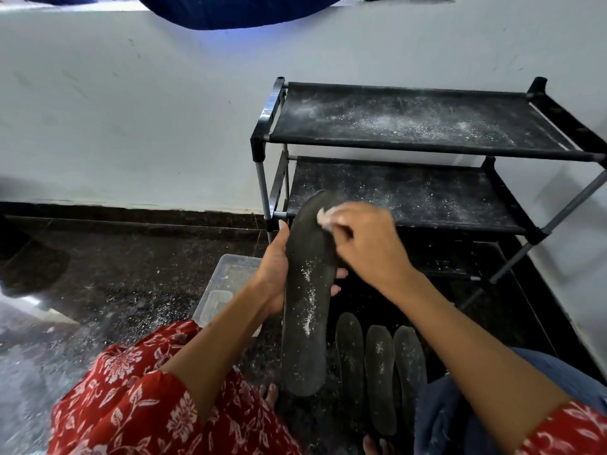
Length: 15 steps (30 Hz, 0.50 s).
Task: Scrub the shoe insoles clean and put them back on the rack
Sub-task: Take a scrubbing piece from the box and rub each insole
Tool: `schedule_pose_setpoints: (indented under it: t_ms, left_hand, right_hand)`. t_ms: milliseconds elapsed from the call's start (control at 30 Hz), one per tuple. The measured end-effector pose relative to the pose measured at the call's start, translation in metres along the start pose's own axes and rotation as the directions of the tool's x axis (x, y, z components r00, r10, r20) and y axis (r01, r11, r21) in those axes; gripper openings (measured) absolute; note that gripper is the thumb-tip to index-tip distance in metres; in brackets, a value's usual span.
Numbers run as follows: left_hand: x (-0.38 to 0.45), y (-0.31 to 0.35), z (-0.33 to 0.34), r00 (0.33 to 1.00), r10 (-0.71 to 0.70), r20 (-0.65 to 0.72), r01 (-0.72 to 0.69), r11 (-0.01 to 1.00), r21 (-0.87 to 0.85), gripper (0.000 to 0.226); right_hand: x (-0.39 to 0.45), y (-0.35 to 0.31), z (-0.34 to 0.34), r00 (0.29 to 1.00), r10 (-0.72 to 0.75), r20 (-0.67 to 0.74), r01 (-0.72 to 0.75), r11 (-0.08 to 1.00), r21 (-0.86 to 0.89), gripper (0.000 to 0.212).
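Four insoles: one up in the hands, three lying on the floor.
Held insole (pixel 307 300): dark, long, dusted with white powder down its middle, tilted with the toe end far and the heel end near, in front of the rack.
Left hand (pixel 279 277): grasping the insole from the left edge, thumb up along the side, fingertips peeking out on the right edge.
Right hand (pixel 368 244): fingers curled round a small white wad (pixel 325 216), pressing it on the insole's far toe end; the hand is blurred.
Three floor insoles (pixel 381 366): side by side on the dark floor, near and just right of the held one, each speckled white.
Rack (pixel 427 149): black frame with grey legs, standing far right against the wall.
Top shelf (pixel 410 119): black fabric, scattered with white powder.
Lower shelf (pixel 427 195): black fabric too, powder across it, right behind the scrubbing hand.
Plastic tub (pixel 226 284): clear, on the floor left of the held insole, partly hidden by the left forearm; contents too unclear to name.
Floor (pixel 131 274): dark speckled stone, white grit strewn near the tub.
Wall (pixel 131 110): pale, with blue cloth (pixel 236 11) hanging at the far top.
Clothing: red floral sleeves (pixel 138 399) near, blue fabric over the right knee.
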<state>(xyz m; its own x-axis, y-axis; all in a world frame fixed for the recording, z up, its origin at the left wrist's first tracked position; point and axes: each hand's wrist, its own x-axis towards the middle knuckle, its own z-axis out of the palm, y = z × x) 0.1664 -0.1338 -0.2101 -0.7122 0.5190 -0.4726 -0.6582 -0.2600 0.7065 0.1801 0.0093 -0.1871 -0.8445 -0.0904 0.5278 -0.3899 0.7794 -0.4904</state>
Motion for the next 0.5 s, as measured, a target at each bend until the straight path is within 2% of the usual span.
schedule_pose_setpoints:
  t_ms: [33, 100, 200, 333, 433, 467, 500]
  left_hand:
    - [0.001, -0.001, 0.000, 1.000, -0.013, 0.020, 0.013, 1.000, 0.001, 0.087]
    - [0.003, -0.004, 0.000, 0.998, -0.022, 0.064, 0.022, 1.000, 0.013, 0.090]
    - [0.003, -0.006, 0.001, 0.995, -0.045, 0.087, 0.042, 0.998, 0.039, 0.088]
    - [0.005, -0.009, -0.003, 0.998, -0.053, 0.035, 0.051, 0.998, 0.045, 0.089]
    - [0.007, -0.008, -0.008, 0.999, -0.033, 0.014, 0.033, 0.999, 0.009, 0.086]
    - [0.007, -0.007, -0.008, 1.000, -0.030, 0.008, 0.030, 1.000, -0.001, 0.085]
    - [0.007, -0.007, -0.007, 1.000, -0.025, 0.008, 0.025, 1.000, -0.005, 0.084]
  right_hand:
    - [0.005, 0.004, -0.002, 0.994, -0.015, -0.109, 0.011, 0.999, -0.038, 0.012]
    - [0.012, 0.010, -0.004, 0.984, -0.017, -0.180, 0.003, 0.997, -0.079, 0.012]
    - [0.009, 0.015, 0.001, 0.993, 0.066, -0.096, -0.077, 0.991, -0.110, 0.014]
    - [-0.001, 0.013, 0.002, 0.991, 0.131, 0.011, -0.128, 0.983, -0.130, 0.020]
    - [-0.001, 0.007, -0.004, 0.962, 0.197, 0.191, -0.203, 0.979, 0.015, 0.024]
    - [-0.002, 0.004, -0.005, 0.954, 0.208, 0.216, -0.226, 0.972, 0.062, 0.024]
    - [-0.002, 0.003, -0.004, 0.964, 0.200, 0.174, -0.216, 0.973, 0.083, 0.023]
